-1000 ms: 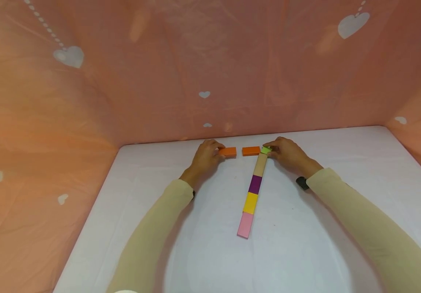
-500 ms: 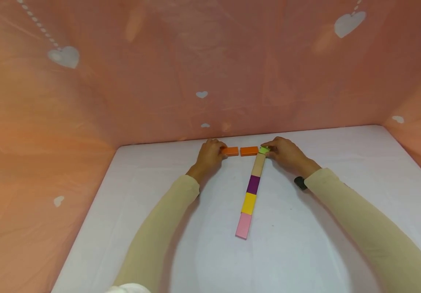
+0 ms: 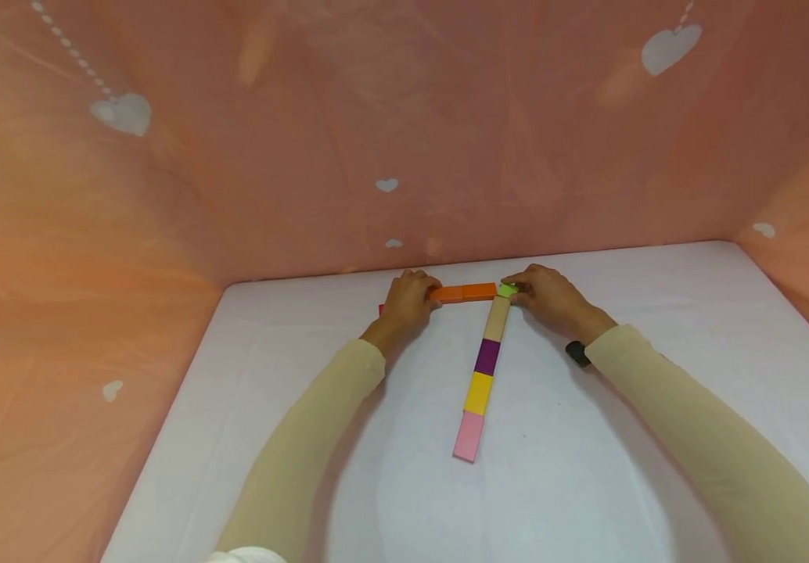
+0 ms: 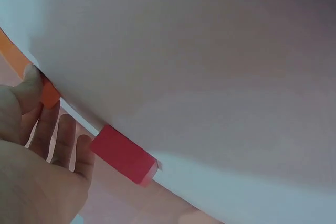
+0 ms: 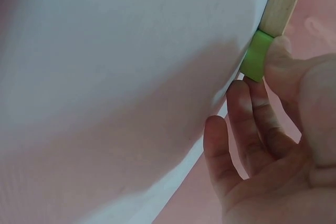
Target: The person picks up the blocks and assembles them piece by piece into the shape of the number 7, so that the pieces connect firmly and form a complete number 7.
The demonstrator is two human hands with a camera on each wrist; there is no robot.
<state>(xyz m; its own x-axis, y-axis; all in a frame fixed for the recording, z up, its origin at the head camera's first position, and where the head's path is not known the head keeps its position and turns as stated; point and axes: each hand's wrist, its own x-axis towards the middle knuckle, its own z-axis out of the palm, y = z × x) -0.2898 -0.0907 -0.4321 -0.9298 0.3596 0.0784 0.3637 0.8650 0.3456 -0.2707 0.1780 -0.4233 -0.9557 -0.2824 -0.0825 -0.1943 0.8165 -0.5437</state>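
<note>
Between thumb and fingers, my left hand [image 3: 408,303] pinches an orange block [image 3: 450,294] by its left end. That block's right end meets a second orange block [image 3: 479,292], lying in line with it. At the corner, my right hand [image 3: 549,297] pinches a small green block [image 3: 507,290]; the right wrist view shows the green block [image 5: 255,56] against the end of a plain wooden block [image 5: 283,2]. From this corner a row runs toward me: the wooden block [image 3: 497,319], a purple block [image 3: 487,356], a yellow block [image 3: 478,392] and a pink block [image 3: 469,436].
A red block [image 4: 125,154] lies just beyond the left hand's little finger, mostly hidden behind that hand in the head view. All sits on a white table [image 3: 587,469] near its far edge, with a pink cloth [image 3: 489,141] with hearts rising behind.
My left hand has slid its orange block rightward, closing the gap to the second orange block. The red block's edge now shows left of that hand. The right hand stays on the green block.
</note>
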